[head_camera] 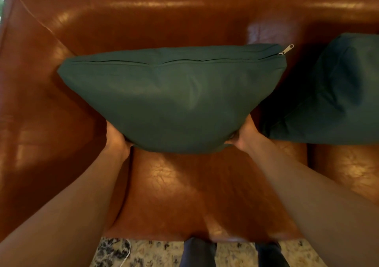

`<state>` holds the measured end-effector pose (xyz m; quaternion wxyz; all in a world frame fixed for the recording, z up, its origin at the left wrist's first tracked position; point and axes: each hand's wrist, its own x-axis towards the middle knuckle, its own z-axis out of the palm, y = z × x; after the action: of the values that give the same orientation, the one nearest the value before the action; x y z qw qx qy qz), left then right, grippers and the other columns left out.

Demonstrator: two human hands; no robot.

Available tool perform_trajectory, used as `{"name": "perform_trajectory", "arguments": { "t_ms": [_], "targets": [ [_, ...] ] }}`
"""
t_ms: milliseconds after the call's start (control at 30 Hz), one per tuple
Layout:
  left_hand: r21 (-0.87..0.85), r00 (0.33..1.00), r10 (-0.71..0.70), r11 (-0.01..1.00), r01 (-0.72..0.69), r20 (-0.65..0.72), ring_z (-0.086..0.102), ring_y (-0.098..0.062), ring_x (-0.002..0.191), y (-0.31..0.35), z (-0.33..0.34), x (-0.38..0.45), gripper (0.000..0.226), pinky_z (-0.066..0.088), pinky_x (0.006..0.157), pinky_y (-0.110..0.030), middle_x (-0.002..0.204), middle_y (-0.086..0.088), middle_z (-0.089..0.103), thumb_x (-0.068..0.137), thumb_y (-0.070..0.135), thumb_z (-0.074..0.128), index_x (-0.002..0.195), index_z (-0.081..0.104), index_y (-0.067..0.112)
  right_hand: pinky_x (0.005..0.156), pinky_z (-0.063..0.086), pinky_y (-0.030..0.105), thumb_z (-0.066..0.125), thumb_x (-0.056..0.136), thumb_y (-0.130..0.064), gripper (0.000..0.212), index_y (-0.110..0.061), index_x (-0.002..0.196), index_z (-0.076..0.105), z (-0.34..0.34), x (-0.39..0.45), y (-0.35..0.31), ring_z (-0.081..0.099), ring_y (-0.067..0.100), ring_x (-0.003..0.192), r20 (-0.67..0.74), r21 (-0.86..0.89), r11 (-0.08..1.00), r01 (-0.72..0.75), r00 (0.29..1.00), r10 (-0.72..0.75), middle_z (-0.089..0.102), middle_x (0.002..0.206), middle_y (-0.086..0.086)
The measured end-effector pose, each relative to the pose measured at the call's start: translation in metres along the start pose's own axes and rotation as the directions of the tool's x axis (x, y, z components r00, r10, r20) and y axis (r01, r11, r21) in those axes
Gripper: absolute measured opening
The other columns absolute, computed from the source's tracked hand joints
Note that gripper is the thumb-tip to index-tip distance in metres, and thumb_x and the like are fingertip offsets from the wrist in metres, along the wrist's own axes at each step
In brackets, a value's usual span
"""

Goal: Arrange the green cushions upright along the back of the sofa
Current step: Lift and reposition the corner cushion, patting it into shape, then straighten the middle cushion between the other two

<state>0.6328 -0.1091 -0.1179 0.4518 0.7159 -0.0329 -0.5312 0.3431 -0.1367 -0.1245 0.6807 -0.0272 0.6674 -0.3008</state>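
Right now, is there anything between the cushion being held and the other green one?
No object. In the head view, only a shadowed strip of the brown leather sofa separates the held cushion from the second cushion.

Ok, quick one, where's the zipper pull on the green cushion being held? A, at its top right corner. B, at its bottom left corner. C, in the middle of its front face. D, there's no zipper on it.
A: the metal zipper pull sticks out at the top right corner of the held green cushion, at the end of the zipper seam running along its upper edge.
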Motion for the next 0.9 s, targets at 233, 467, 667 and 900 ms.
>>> {"name": "perform_trajectory", "arguments": {
  "t_ms": [233,467,667,900],
  "targets": [
    [-0.115,0.983,-0.013,0.993,-0.008,-0.185,0.055,-0.021,0.128,0.001,0.007,-0.005,0.079,0.045,0.107,-0.045,0.141,0.008,0.057,0.075,0.078,0.046,0.140,0.050,0.033,0.098,0.039,0.047,0.037,0.090,-0.069,0.067,-0.026,0.142,0.044,0.000,-0.015,-0.012,0.042,0.028,0.135,-0.095,-0.011,1.000,-0.013,0.995,0.012,0.044,0.150,-0.002],
    [-0.133,0.969,0.040,0.988,-0.074,-0.244,0.049,-0.021,0.133,-0.038,0.035,-0.070,0.060,0.040,0.113,-0.045,0.149,0.002,0.048,0.095,0.057,0.040,0.145,0.042,0.025,0.117,0.027,0.046,0.036,0.096,-0.058,0.068,-0.022,0.153,0.025,-0.044,-0.031,0.008,0.034,0.026,0.143,-0.161,-0.085,0.996,0.019,0.986,-0.033,0.032,0.158,0.001],
    [0.097,0.988,0.089,0.992,-0.077,-0.129,0.047,-0.022,0.135,-0.098,0.076,-0.103,0.067,0.034,0.115,-0.049,0.149,-0.002,0.048,0.083,0.055,0.046,0.143,0.046,0.024,0.115,0.030,0.045,0.045,0.097,-0.048,0.064,-0.021,0.152,0.027,-0.134,-0.048,0.010,0.037,0.028,0.140,-0.166,-0.119,0.993,0.013,0.986,-0.033,0.036,0.155,0.006],
    [0.279,0.991,-0.006,0.960,-0.033,0.136,0.058,-0.016,0.101,-0.155,0.198,-0.218,0.012,0.043,0.090,-0.036,0.107,-0.002,0.061,0.098,0.027,0.050,0.105,0.059,0.021,0.107,0.036,0.038,0.049,0.095,-0.041,0.046,-0.017,0.134,0.052,-0.258,-0.071,-0.005,0.050,0.026,0.122,-0.179,-0.267,0.955,0.125,0.968,-0.177,0.055,0.129,0.003]
  ]
}}
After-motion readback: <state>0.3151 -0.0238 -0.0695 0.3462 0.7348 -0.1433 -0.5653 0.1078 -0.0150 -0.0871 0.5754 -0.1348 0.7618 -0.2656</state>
